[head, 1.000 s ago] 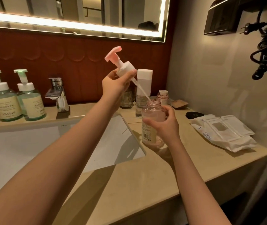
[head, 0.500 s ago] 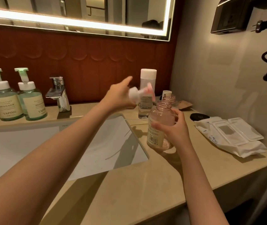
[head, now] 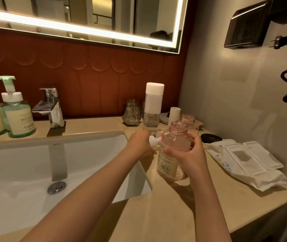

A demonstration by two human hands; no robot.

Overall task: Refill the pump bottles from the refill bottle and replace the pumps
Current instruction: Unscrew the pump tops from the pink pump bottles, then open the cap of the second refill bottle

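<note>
nearest me, the right hand (head: 191,156) has its grip wrapped round a clear pink bottle (head: 173,147), which is upright with its base at the beige counter (head: 156,215), just right of the sink (head: 34,163). its threaded neck is uncapped, with a barcode label low on the side (the fill level is hard to judge). beside it the left hand (head: 139,142) is closed on the white-collared pump (head: 152,142), held low. behind stand a second uncapped pink bottle (head: 189,119), then the tall white-capped refill bottle (head: 154,103).
</note>
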